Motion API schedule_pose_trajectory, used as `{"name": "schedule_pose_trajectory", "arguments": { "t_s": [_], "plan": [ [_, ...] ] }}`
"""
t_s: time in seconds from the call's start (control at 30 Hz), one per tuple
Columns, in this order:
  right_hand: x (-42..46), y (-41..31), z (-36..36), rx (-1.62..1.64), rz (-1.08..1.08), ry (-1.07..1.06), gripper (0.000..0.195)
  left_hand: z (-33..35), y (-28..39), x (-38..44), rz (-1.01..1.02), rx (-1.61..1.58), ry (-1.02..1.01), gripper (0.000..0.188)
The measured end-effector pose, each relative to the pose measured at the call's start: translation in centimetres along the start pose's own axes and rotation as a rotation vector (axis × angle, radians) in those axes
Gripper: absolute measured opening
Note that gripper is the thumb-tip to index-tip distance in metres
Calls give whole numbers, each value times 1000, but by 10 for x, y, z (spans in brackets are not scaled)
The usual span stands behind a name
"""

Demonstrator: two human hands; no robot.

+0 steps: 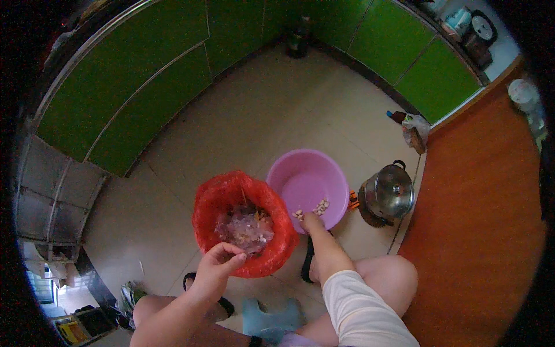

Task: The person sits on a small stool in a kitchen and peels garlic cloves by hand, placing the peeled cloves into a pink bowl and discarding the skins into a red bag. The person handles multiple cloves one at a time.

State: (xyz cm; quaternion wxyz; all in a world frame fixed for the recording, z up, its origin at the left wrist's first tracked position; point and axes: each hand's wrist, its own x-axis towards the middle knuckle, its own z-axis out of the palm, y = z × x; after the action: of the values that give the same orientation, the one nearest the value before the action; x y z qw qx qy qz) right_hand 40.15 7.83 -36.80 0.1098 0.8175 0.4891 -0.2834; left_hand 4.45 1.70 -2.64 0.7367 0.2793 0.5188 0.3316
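My left hand [221, 260] hangs over the near rim of a bin lined with a red plastic bag [204, 217]. Its thumb and index fingertips are close together; whether something small is between them is unclear. Crumpled clear plastic [247, 232] and small scraps lie inside the bag. Touching the bag on the right is a pink plastic basin [308, 184]. My right hand [312, 222] reaches over the basin's near edge, fingers pointing down and partly hidden. Pale pieces that look like garlic cloves [321, 207] lie on its bottom, and a few more [298, 214] are at my fingertips.
A lidded steel pot [392, 191] stands right of the basin, with an orange-and-black object [354, 200] between them. A light-blue plastic stool [271, 319] is between my legs. Green cabinets [130, 86] line the tiled floor [243, 117]; a dark bottle [298, 39] stands in the corner.
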Motion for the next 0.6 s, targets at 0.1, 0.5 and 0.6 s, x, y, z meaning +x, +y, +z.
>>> {"name": "schedule_pose_trajectory", "arguments": {
  "t_s": [0.1,0.5,0.6],
  "plan": [
    [4,5,-3,51,98,98,30,-3,-4,4,-40,21,4,9],
    [6,5,-18,-219,99,100,28,-20,-15,5,-40,-20,0,11],
    [0,-1,-21,-267,45,107,29,-19,-10,2,-51,-10,8,10]
  ]
}}
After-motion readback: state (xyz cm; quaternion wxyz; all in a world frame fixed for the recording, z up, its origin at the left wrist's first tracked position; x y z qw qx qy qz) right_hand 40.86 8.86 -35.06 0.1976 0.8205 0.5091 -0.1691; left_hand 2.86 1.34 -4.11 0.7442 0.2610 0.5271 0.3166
